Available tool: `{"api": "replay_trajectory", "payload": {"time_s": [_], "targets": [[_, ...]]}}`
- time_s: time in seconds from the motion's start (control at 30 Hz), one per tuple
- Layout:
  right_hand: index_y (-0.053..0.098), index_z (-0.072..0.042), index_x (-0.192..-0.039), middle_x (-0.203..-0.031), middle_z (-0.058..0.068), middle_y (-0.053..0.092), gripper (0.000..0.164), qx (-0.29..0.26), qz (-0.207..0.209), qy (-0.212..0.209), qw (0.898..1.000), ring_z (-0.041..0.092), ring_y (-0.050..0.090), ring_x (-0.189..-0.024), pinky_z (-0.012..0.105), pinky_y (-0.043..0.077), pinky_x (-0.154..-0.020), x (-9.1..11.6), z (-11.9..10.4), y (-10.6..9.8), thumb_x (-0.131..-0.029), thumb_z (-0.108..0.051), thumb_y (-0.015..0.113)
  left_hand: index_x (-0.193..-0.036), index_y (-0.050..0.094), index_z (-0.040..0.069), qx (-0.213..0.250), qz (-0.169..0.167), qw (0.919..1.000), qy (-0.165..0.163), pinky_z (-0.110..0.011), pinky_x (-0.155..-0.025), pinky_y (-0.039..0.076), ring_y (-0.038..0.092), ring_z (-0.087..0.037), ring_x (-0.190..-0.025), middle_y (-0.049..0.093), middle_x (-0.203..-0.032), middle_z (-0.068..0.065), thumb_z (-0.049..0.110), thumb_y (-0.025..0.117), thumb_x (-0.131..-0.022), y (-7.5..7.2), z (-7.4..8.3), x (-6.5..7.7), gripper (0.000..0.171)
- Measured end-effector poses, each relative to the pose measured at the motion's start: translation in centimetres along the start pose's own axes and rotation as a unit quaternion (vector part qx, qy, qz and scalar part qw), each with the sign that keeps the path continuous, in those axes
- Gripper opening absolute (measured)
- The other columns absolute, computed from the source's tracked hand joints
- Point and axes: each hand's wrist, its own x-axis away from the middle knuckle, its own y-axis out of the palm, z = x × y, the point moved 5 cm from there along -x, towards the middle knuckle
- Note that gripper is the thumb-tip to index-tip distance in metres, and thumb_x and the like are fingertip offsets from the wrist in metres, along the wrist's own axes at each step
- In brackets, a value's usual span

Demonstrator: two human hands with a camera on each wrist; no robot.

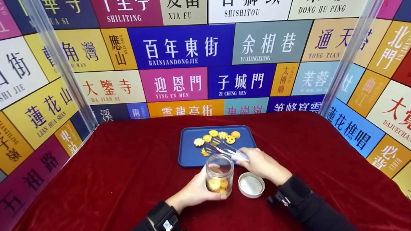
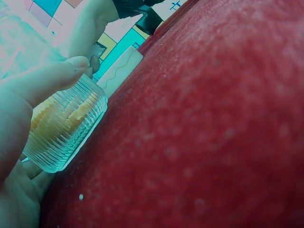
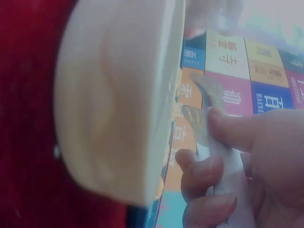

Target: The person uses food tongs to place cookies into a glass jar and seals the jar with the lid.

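Observation:
My left hand (image 1: 196,189) grips a clear jar (image 1: 220,170), its thumb and fingers wrapped round the ribbed glass. Several yellow cookies (image 1: 215,184) lie at the jar's bottom; they also show through the glass in the left wrist view. In my right hand (image 1: 261,162) is a pair of tongs (image 1: 229,151) with slotted ends, its white handle (image 3: 230,185) squeezed between thumb and fingers. The tong ends reach over the blue tray (image 1: 188,157), close to the cookies (image 1: 207,138) spread on it. No cookie shows clearly between the ends.
A pale round lid (image 1: 251,185) lies on the red cloth (image 1: 135,179), right of the jar and below my right hand. It looms large in the right wrist view. Behind the table stands a wall of coloured signs (image 1: 181,46), with clear posts (image 1: 350,57) at the corners.

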Motion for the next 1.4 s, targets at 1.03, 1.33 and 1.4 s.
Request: {"api": "replay_trajectory", "payload": {"time_s": [1.03,1.33,1.4], "targets": [[0.061,-0.003,-0.133,-0.104,0.01,0.068,0.044,0.007,-0.146,0.036,0.989,0.025,0.062,-0.091,0.044,0.052,-0.084,1.3,4.0,-2.9,-0.101,-0.03,0.073,-0.15,0.042,0.005,0.013,-0.006,0.9999,0.003,-0.033,-0.108,0.051,0.067,-0.028,-0.121,0.069,-0.13,-0.002,0.008,0.095,-0.078,0.0,0.1,0.1,0.09],[0.067,-0.013,-0.136,-0.105,0.006,0.071,0.05,0.047,-0.104,0.034,0.993,0.021,0.062,-0.089,0.044,0.053,-0.08,0.8,3.6,-2.2,-0.103,-0.05,0.068,-0.149,0.043,0.007,0.018,0.0,0.9998,-0.006,-0.033,-0.109,0.051,0.067,-0.026,-0.121,0.069,-0.131,-0.002,0.007,0.094,-0.078,0.0,0.0,0.0,0.088],[0.07,-0.011,-0.128,-0.099,0.003,0.069,0.043,0.048,-0.098,0.033,0.993,0.02,0.061,-0.086,0.043,0.052,-0.078,0.8,3.5,-2.1,-0.103,-0.046,0.069,-0.149,0.044,0.008,0.014,0.001,0.9999,-0.006,-0.033,-0.109,0.051,0.067,-0.025,-0.121,0.069,-0.131,-0.001,0.008,0.095,-0.078,0.0,0.0,0.0,0.087]]}}
